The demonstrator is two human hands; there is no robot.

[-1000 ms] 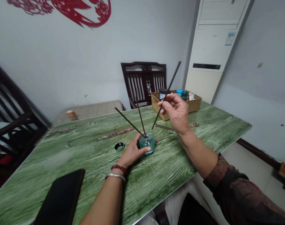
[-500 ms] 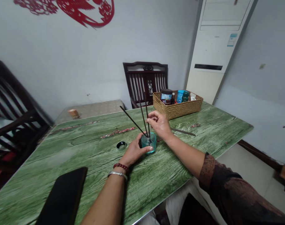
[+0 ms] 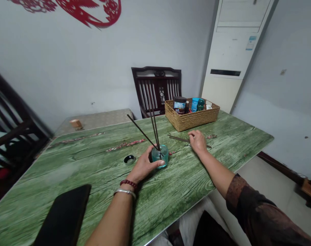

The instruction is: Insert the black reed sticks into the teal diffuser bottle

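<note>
Right hand (image 3: 198, 142) shifted from 3 bottled sticks (image 3: 142, 132) to loose sticks (image 3: 179, 138), grip unclear; left hand (image 3: 144, 166) clasps bottle (image 3: 164, 154).

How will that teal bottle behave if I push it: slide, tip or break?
The teal bottle looks squat, so it would probably slide before tipping. Its see-through wall suggests glass, likely smooth and perhaps fragile. The dark sticks fan out from its neck, so they might swing with a sharp push.
</note>
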